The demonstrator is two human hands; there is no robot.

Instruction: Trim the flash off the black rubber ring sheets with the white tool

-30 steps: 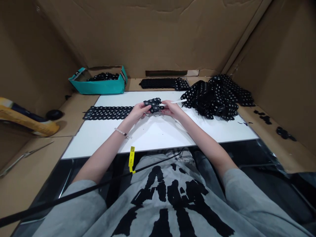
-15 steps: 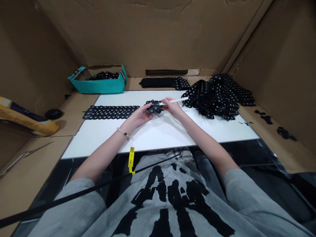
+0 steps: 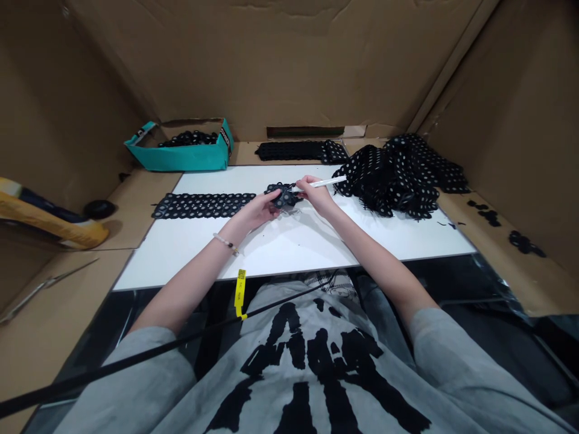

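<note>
My left hand (image 3: pixel 261 208) is closed on the end of a strip of black lacy rings (image 3: pixel 203 205), thumb on top. The strip runs left, flat on the white board (image 3: pixel 181 259), and its held end is bunched up. My right hand (image 3: pixel 314 194) pinches a thin white pen-like tool (image 3: pixel 332 181), its back end pointing right. The tool's tip meets the bunched rings, and its exact shape is too small to make out. A large heap of black ring mesh (image 3: pixel 393 175) lies just right of my right hand.
Behind the board are a teal box (image 3: pixel 181 158) of black rings and a folded black strip (image 3: pixel 289 150). At left lie scissors (image 3: pixel 49 282), a yellow bottle (image 3: pixel 54 220) and a black round object (image 3: pixel 99 209). Loose black pieces (image 3: pixel 525 243) lie right. Cardboard walls surround everything.
Both hands have barely moved. My right hand and the white tool have shifted very slightly, and the bunched rings under my left thumb have turned a little.
</note>
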